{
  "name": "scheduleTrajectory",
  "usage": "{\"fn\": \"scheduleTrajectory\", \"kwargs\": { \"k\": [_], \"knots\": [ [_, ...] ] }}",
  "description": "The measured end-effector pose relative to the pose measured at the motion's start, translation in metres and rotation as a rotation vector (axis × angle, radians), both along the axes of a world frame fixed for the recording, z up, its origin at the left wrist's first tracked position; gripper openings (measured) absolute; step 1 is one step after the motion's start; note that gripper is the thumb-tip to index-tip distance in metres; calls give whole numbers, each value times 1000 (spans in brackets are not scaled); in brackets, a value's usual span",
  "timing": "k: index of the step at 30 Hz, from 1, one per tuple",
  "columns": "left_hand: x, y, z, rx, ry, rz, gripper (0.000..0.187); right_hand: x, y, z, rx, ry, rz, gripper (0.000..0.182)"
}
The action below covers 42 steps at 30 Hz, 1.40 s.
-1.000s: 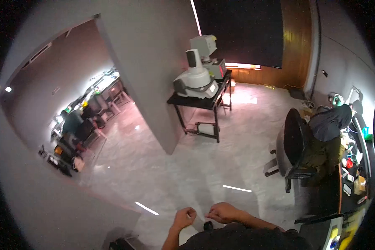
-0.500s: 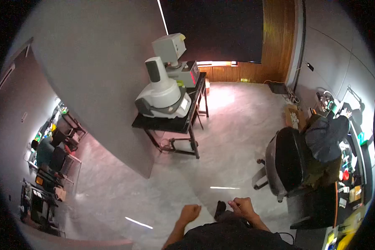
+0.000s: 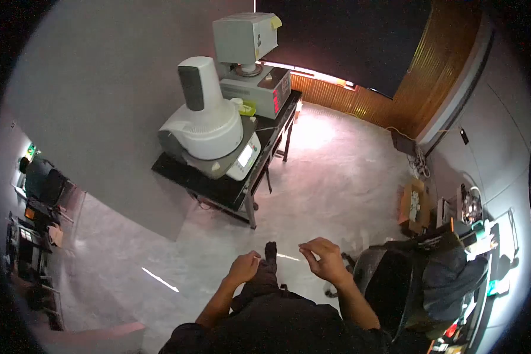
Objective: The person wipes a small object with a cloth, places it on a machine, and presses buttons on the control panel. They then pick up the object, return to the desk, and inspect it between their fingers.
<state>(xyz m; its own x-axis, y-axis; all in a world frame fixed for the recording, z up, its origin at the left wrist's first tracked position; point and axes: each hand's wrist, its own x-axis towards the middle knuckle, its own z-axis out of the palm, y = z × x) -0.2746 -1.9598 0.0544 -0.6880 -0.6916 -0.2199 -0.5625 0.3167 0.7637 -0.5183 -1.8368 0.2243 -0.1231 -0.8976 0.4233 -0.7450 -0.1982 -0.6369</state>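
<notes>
1. Here's your left hand (image 3: 243,269), up in front of your dark clothing, fingers curled inward; you can't tell from this angle whether anything sits inside them.
2. And your right hand (image 3: 325,260), level with it and well apart: a narrow gap shows between thumb and forefinger, and nothing visible in it.
3. Between the two sets of fingers, lower down, your dark foot (image 3: 271,252) points forward over the pale floor (image 3: 336,171).
4. Look ahead and left of your fingers: the white machine (image 3: 212,134), tall column and lit screen, stands on the black table (image 3: 224,192), well beyond your fingertips.
5. Farther off behind it, on that same table, there's the grey unit (image 3: 248,92) glowing with red digits, a pale box (image 3: 236,38) raised above it.
6. Just right of your right fingers, the black chair (image 3: 386,280), with a person in dark clothing (image 3: 454,283) beside it.
7. Ahead and right of those fingers, on the floor, a cardboard box (image 3: 405,203) holds small pale pieces.
</notes>
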Motion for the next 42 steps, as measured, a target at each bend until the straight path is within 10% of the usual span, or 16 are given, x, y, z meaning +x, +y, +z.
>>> {"fn": "scheduleTrajectory", "kwargs": {
  "k": [11,16,19,26,42],
  "knots": [
    [-280,-231,-4,-224,-33,-501,29,-188,-126,-19,148,-69,-433,10],
    [-390,-319,8,-197,271,-329,32,-273,-179,-31,148,-180,-590,12],
    [-418,-356,-32,-244,22,-102,44,-336,-222,-34,190,-233,-600,13],
    [-428,-426,-133,-167,-508,353,93,-510,-352,-54,143,-389,-280,14],
    [-503,-441,-89,67,-876,612,132,-571,-713,-141,205,-342,390,32]
  ]
}}
